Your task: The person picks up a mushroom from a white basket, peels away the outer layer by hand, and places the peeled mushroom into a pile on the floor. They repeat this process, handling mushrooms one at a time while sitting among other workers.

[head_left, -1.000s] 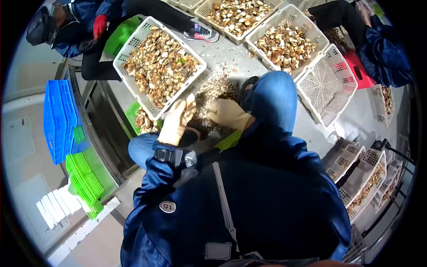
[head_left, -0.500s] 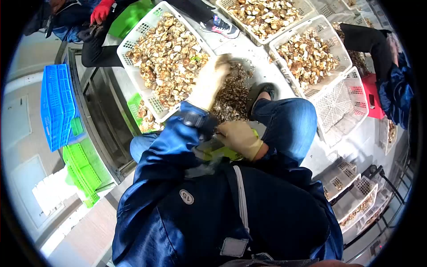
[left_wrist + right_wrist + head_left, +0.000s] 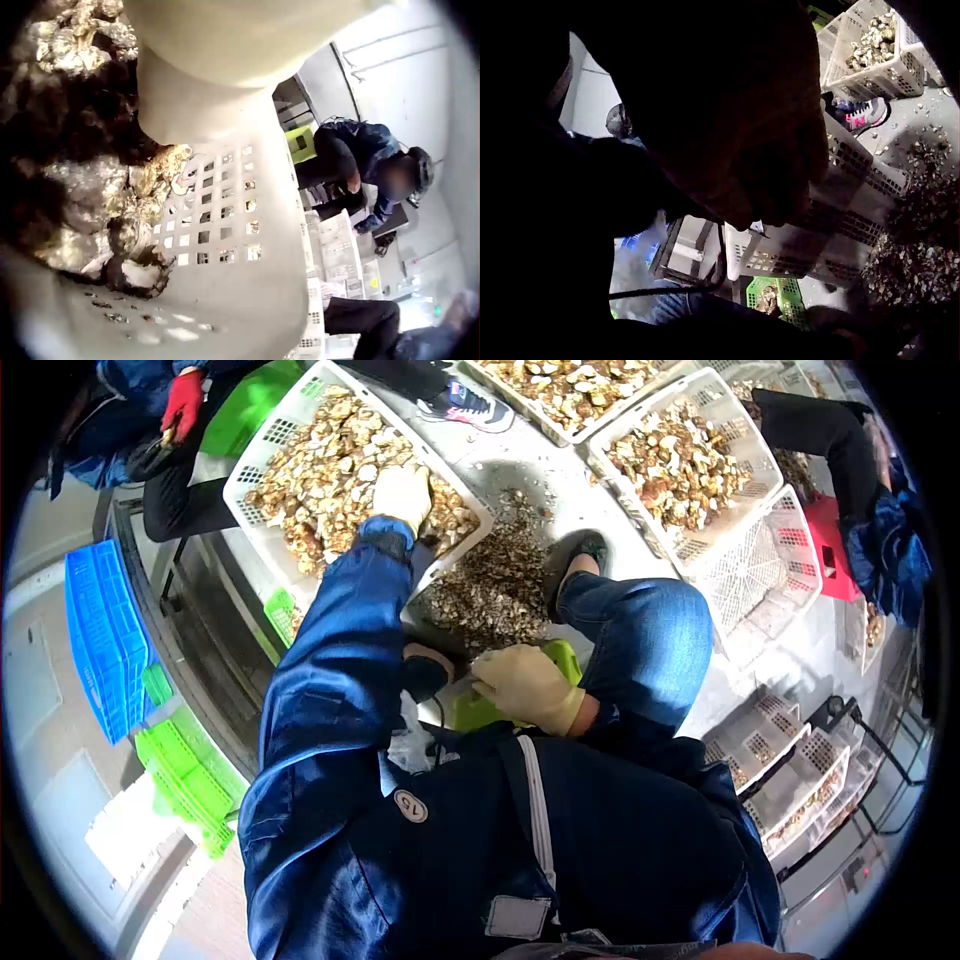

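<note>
shells (image 3: 325,470) are lying heaped in the white crate (image 3: 225,277); our left hand (image 3: 402,495) is resting on them, so we're likely picking. can't tell either grip, right hand (image 3: 528,685) included. next is probably needing a firm pinch.

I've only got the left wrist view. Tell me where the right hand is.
Observer: In the head view, the right hand is in front of the person's lap, above a lime-green object.
Operator: Now report what's on the floor near the white crate I can see.
Observer: A spread heap of small shell fragments lies beside the white crate.
Operator: Name another container close to that crate.
Observer: The right wrist view shows a small green basket next to it, with some shells in it.
</note>
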`<state>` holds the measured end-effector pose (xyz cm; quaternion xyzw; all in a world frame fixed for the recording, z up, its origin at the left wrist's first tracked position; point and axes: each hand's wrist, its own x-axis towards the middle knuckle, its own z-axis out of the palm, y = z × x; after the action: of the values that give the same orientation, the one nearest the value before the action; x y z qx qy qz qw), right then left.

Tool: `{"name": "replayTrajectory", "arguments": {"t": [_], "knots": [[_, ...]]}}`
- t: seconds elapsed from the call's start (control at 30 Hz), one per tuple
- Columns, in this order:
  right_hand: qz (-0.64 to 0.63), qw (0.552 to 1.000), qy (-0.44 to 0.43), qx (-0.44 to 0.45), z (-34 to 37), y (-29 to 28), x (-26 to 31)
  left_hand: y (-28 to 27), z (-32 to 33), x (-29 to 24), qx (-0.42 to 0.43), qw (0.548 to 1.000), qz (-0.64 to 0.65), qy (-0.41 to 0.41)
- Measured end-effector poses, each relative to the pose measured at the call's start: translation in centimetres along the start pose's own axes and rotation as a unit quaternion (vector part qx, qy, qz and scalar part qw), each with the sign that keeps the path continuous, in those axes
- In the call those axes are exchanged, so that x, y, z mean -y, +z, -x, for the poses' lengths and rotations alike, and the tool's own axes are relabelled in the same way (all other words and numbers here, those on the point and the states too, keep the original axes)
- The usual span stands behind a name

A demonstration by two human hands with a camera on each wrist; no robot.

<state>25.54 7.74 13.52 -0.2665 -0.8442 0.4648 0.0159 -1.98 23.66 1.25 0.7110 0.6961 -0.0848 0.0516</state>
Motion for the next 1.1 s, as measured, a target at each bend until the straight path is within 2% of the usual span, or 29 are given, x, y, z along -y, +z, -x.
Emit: {"name": "replayTrajectory", "arguments": {"t": [0.03, 0.07, 0.17, 0.3, 0.33, 0.37, 0.43, 0.47, 0.5, 0.57, 0.6, 0.63, 0.7, 0.73, 0.77, 0.83, 0.87, 0.9, 0.97, 1.0, 1.1], "knots": [[-0.005, 1.0, -0.007, -0.012, 0.0, -0.1, 0.0, -0.9, -1.0, -0.3, 0.071, 0.997, -0.035, -0.004], [-0.011, 1.0, -0.015, -0.025, -0.1, -0.2, 0.0, 0.7, -2.2, 0.4, 0.113, 0.992, -0.051, 0.017], [-0.02, 0.998, -0.03, -0.047, 0.1, 0.2, 0.0, 0.7, -2.9, 1.2, 0.123, 0.992, -0.001, 0.036], [-0.03, 0.999, -0.019, -0.02, 0.0, 0.1, -0.1, -1.4, -1.7, 1.1, 0.154, 0.985, -0.037, 0.067], [-0.029, 0.998, -0.031, -0.041, 0.0, 0.4, -0.2, -1.7, -1.7, 1.0, 0.185, 0.979, -0.053, 0.065], [-0.024, 0.999, -0.025, -0.037, 0.2, 0.4, -0.2, -1.0, -1.5, 1.2, 0.179, 0.982, -0.049, 0.046], [-0.011, 0.999, -0.018, -0.029, 0.0, -0.4, 0.2, 0.0, -0.1, 2.1, 0.071, 0.986, -0.071, 0.131], [-0.015, 0.999, -0.025, -0.04, 0.1, -0.2, 0.1, 0.5, -0.3, 2.3, 0.119, 0.984, -0.071, 0.109], [-0.02, 0.998, -0.029, -0.049, 0.1, -0.3, -0.1, 0.1, 1.0, 2.0, 0.023, 0.997, -0.022, 0.077], [-0.034, 0.997, -0.036, -0.06, 0.3, -0.6, -0.1, -2.2, 1.9, 0.9, 0.09, 0.994, -0.044, 0.042], [0.004, 1.0, 0.002, -0.01, 0.2, -1.1, 0.4, -1.7, 2.9, 1.2, 0.014, 0.999, -0.006, 0.05], [0.001, 0.999, -0.016, -0.03, 0.4, -1.1, 0.2, -1.4, 3.9, 1.8, 0.024, 0.997, -0.013, 0.069], [-0.011, 1.0, -0.015, -0.025, 0.6, -0.7, -0.1, -0.5, 6.6, 3.1, -0.079, 0.99, 0.087, 0.081], [-0.006, 1.0, -0.017, -0.021, 0.7, -0.3, -0.3, -0.2, 7.8, 3.5, -0.092, 0.991, 0.06, 0.079], [0.001, 1.0, -0.02, -0.018, 0.8, 0.0, -0.5, -2.0, 8.4, 2.6, -0.035, 0.998, 0.054, 0.017], [0.017, 1.0, -0.009, 0.003, 0.8, -0.1, -0.1, -1.6, 10.4, 3.0, -0.129, 0.982, 0.138, -0.028], [0.024, 1.0, -0.01, 0.005, 0.8, 0.0, 0.0, -1.7, 11.3, 3.3, -0.118, 0.978, 0.162, -0.05], [0.032, 0.999, -0.011, 0.007, 0.7, 0.1, 0.1, -0.9, 12.1, 4.2, -0.159, 0.972, 0.17, -0.024], [0.042, 0.999, -0.013, 0.011, 0.6, 0.3, 0.2, -3.5, 14.4, 3.0, -0.099, 0.966, 0.216, -0.103], [0.047, 0.999, -0.012, 0.012, 0.6, 0.5, 0.3, -4.7, 15.4, 2.4, -0.115, 0.947, 0.282, -0.103], [0.046, 0.999, -0.019, 0.018, 0.8, 0.9, 0.2, -2.4, 19.4, 2.3, -0.191, 0.955, 0.205, -0.102]]}}
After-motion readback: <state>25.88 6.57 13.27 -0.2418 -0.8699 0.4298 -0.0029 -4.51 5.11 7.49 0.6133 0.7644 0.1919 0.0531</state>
